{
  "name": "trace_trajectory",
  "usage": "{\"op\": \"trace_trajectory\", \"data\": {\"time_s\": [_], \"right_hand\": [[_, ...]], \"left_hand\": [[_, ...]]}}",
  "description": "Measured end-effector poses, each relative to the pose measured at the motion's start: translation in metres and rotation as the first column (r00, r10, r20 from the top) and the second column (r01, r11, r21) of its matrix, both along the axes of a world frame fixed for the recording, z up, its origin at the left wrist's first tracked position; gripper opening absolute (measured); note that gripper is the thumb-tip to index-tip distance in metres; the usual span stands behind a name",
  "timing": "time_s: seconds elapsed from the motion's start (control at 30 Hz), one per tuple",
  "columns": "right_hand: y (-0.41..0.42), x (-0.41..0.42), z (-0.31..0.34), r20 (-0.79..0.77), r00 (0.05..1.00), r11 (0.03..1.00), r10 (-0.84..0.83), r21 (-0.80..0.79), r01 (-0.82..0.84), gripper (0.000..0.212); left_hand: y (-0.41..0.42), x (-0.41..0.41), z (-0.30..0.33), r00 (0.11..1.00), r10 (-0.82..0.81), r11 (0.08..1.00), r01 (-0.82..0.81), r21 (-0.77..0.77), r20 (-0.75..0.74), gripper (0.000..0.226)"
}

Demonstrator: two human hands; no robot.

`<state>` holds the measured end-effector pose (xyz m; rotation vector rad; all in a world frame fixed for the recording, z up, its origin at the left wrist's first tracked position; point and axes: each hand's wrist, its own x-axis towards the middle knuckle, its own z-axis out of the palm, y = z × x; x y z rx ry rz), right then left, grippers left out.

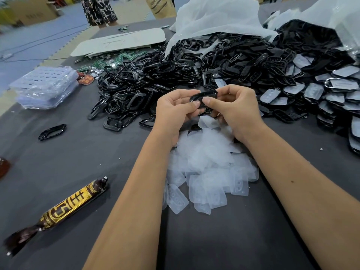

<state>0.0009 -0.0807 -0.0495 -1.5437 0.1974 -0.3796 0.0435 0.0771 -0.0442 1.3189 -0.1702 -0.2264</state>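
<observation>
**Two hands pinch a black shell above a pile of clear pads**

Nearest the camera, two bare forearms reach out over the dark table (pixel 68 152). Beneath the wrists lies a pile of clear pads (pixel 210 172), spreading back from under the hands toward the camera.

The left hand (pixel 175 112) and right hand (pixel 235 112) meet above the pile's far edge. Both have their fingers curled, and together they hold a black shell (pixel 204 95). The thumbs press on its near face and the fingers wrap behind it. The shell sits between the two hands, raised off the table, with its glossy top edge showing above the thumbs.

Just beyond the fingertips spreads a heap of black frames (pixel 136 84). Well to the left of the left hand, a single frame (pixel 52 131) lies alone. Nearer the camera on that side rests a brown-and-gold wrapped stick (pixel 64 209). Farther left and beyond sits a stack of clear trays (pixel 44 88). To the right of the right hand, film-covered shells (pixel 311 92) lie in overlapping rows. Behind the heap are green boards (pixel 109 62) and a crumpled white sheet (pixel 218 18).
</observation>
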Motion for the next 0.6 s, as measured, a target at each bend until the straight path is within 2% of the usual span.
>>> {"op": "trace_trajectory", "data": {"time_s": [0.2, 0.37, 0.47, 0.6], "right_hand": [[-0.0012, -0.0010, 0.0002, 0.014, 1.000, 0.999, 0.022, 0.025, -0.022, 0.030], [-0.0030, -0.0019, 0.0014, 0.007, 1.000, 1.000, 0.022, 0.016, -0.022, 0.021], [0.0016, -0.0032, 0.0009, 0.021, 1.000, 0.981, -0.020, -0.195, 0.024, 0.016], [0.0051, -0.0027, 0.0026, 0.105, 0.990, 0.893, -0.097, -0.430, 0.133, 0.016]], "left_hand": [[-0.0022, -0.0038, -0.0013, 0.997, 0.021, 0.999, -0.024, 0.045, 0.073, 0.013], [-0.0015, -0.0040, -0.0017, 0.985, 0.066, 0.990, -0.085, 0.114, 0.159, 0.013], [0.0008, -0.0042, -0.0019, 0.974, 0.069, 0.977, -0.110, 0.184, 0.215, 0.017], [0.0021, -0.0039, -0.0010, 0.959, 0.069, 0.961, -0.138, 0.240, 0.275, 0.027]]}}
